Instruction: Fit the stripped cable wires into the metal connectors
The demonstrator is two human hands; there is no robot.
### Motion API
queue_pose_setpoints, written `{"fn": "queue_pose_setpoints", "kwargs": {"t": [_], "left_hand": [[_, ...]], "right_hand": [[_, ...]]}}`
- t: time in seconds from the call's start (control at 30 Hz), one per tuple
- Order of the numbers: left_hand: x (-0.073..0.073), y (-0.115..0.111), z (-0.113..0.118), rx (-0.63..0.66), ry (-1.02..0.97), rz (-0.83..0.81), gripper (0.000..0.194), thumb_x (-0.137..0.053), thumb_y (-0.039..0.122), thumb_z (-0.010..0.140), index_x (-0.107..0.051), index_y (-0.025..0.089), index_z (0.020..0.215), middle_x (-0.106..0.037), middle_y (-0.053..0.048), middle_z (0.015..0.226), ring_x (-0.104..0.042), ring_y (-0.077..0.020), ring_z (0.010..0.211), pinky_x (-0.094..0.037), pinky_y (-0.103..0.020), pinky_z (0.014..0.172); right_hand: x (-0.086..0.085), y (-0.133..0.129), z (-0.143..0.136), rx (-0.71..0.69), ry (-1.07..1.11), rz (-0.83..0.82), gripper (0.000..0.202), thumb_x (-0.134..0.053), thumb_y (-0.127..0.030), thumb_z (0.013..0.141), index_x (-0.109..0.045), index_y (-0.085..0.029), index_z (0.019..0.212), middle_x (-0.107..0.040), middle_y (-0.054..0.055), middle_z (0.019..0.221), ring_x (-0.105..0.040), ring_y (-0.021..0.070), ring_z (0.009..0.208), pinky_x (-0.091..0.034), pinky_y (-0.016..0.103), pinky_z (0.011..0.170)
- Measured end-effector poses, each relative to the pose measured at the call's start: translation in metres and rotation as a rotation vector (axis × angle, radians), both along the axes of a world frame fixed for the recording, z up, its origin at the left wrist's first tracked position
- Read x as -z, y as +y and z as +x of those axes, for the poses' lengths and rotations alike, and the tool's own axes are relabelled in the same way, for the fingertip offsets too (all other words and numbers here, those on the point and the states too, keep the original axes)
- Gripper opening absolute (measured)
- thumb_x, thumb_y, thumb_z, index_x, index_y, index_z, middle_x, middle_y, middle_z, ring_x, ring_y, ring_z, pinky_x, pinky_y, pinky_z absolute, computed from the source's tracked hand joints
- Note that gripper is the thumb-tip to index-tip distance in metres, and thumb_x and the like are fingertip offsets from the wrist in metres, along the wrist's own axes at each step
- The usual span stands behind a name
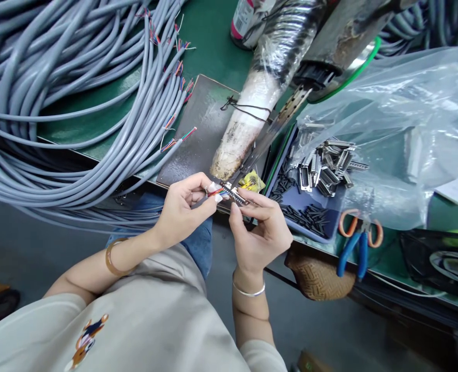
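Note:
Between thumb and fingers, my left hand (188,206) pinches a bunch of thin coloured wires (215,192); its fingertips seem to wear pale covers. My right hand (260,223) grips a metal multi-pin connector (234,194) by its right end. The wire ends meet the connector's left part, though whether they are joined to it I cannot tell. Just beyond the fingers are the tip of a metal soldering iron (248,164), a crumpled yellow piece (252,181) and the stained mouth of a wrapped duct (229,155).
Grey cables (108,150) with stripped ends cover the left of the table. At right, a blue bin (324,235) holds black sleeves (306,217) and metal connectors (325,165), partly under a clear plastic bag (399,119). Cutters (359,240) lie at the table edge. A dark board (198,126) lies ahead.

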State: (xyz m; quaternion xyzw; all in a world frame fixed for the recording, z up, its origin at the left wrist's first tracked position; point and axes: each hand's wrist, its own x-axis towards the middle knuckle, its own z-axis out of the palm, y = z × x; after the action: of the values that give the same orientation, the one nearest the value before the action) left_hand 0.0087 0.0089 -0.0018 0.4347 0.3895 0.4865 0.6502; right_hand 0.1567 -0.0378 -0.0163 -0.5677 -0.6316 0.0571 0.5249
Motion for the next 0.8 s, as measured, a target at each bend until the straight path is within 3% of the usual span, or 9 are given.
{"fn": "queue_pose_setpoints", "kwargs": {"t": [0.13,0.43,0.67,0.73,0.8], "left_hand": [[0.001,0.001,0.003,-0.045,0.078,0.05,0.015,-0.073,0.02,0.077,-0.059,0.017,0.074,-0.066,-0.001,0.076,-0.055,-0.0072,0.061,-0.045,-0.016,0.054],[0.0,0.0,0.005,-0.097,0.165,0.159,0.011,-0.071,0.018,0.081,-0.062,0.018,0.075,-0.059,0.001,0.066,-0.053,-0.0084,0.059,-0.041,-0.017,0.051],[0.001,0.0,0.003,-0.028,0.117,0.015,0.013,-0.074,0.018,0.075,-0.06,0.017,0.073,-0.064,0.0,0.073,-0.055,-0.0084,0.063,-0.044,-0.018,0.056],[0.001,0.0,0.003,-0.001,0.08,-0.033,0.014,-0.074,0.018,0.074,-0.061,0.016,0.073,-0.066,-0.001,0.076,-0.056,-0.0082,0.064,-0.045,-0.018,0.058],[-0.001,0.0,0.002,0.017,0.055,-0.067,0.015,-0.075,0.018,0.073,-0.06,0.016,0.072,-0.066,-0.001,0.074,-0.053,-0.0067,0.06,-0.042,-0.017,0.054]], "right_hand": [[0.0,0.003,-0.001,0.023,-0.074,0.027,0.018,-0.079,-0.011,0.085,-0.065,-0.023,0.086,-0.08,0.002,0.106,-0.077,0.0167,0.091,-0.064,0.031,0.077],[-0.004,0.008,-0.002,0.044,-0.093,0.049,0.017,-0.08,-0.011,0.085,-0.067,-0.023,0.086,-0.08,0.002,0.107,-0.078,0.0173,0.093,-0.066,0.031,0.079],[0.005,-0.001,0.001,0.019,-0.125,0.079,0.016,-0.075,-0.011,0.089,-0.066,-0.022,0.095,-0.08,0.004,0.11,-0.079,0.0173,0.094,-0.067,0.03,0.079],[0.008,-0.007,0.007,0.033,-0.087,0.093,0.012,-0.07,-0.014,0.094,-0.067,-0.023,0.101,-0.08,0.003,0.103,-0.079,0.0174,0.084,-0.067,0.03,0.069],[0.009,-0.012,0.014,0.093,-0.024,0.092,0.013,-0.061,-0.023,0.101,-0.066,-0.026,0.112,-0.076,-0.002,0.087,-0.073,0.0141,0.06,-0.062,0.029,0.054]]}}
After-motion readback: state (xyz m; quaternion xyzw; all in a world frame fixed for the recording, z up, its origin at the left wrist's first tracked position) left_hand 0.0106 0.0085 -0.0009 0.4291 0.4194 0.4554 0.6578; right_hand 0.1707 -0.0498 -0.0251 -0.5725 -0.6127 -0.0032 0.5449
